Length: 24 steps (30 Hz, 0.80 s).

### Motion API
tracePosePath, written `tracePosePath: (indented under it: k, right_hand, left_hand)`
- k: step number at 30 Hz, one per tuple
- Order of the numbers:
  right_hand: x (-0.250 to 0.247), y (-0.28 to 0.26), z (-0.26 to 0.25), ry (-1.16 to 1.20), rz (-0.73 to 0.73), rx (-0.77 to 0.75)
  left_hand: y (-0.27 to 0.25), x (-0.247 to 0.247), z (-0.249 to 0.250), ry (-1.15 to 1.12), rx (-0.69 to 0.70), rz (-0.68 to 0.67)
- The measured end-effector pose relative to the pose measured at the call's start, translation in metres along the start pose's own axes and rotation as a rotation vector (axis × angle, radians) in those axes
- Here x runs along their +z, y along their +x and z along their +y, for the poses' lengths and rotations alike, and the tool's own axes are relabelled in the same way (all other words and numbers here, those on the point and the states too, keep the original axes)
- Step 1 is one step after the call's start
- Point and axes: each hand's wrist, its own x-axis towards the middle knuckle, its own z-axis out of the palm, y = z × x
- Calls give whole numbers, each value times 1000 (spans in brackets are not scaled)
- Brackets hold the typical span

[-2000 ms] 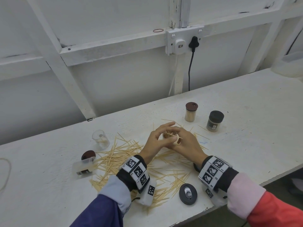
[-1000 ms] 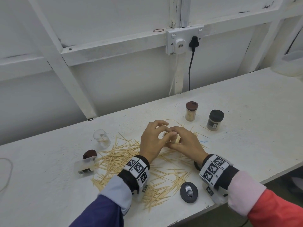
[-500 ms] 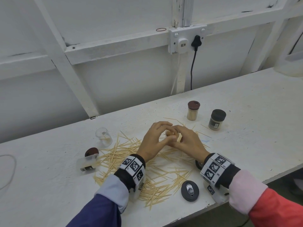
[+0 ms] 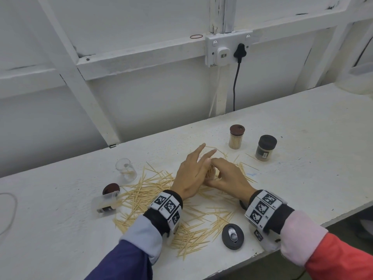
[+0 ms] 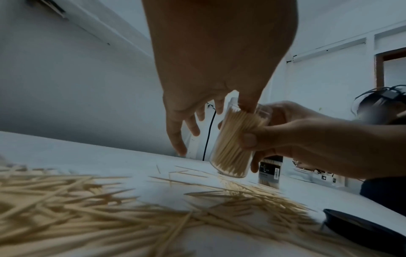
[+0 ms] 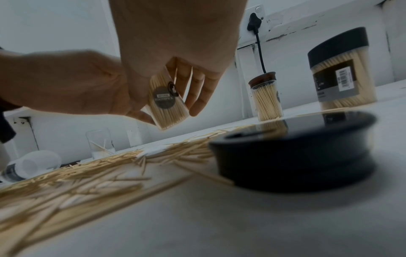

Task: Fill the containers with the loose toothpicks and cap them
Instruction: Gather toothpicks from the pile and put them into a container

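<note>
A clear container (image 4: pixel 211 172) packed with toothpicks is gripped by my right hand (image 4: pixel 228 175) at the middle of the bench. In the left wrist view the container (image 5: pixel 232 147) is tilted, its base just above the table. My left hand (image 4: pixel 198 158) lies against its left side with fingers straight. Its thumb touches the toothpick tips at the open mouth. The right wrist view shows the container's label (image 6: pixel 163 97). Loose toothpicks (image 4: pixel 145 190) are strewn around and in front of both hands. A black lid (image 4: pixel 232 236) lies near my right wrist.
An open clear container (image 4: pixel 126 169) stands at the left holding a few toothpicks. A brown-capped container (image 4: pixel 107 201) lies on its side nearby. A filled brown-capped container (image 4: pixel 236 136) and a black-capped jar (image 4: pixel 266 147) stand behind the hands. The bench edge (image 4: pixel 262 253) runs close to my right wrist.
My hands have come lower over the table with the container. The left fingers, curled round it before, now point straight out. The right hand keeps its hold.
</note>
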Motion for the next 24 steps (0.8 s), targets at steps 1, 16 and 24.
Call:
tracePosePath:
  k: [1, 16, 24]
  right_hand:
    - [1, 0, 0, -3, 6, -2]
    - [0, 0, 3, 7, 31, 15]
    - [1, 1, 0, -14, 27, 23]
  left_hand:
    - [1, 0, -2, -52, -20, -11]
    - [4, 0, 1, -531, -153, -51]
    - [4, -3, 4, -618, -244, -22]
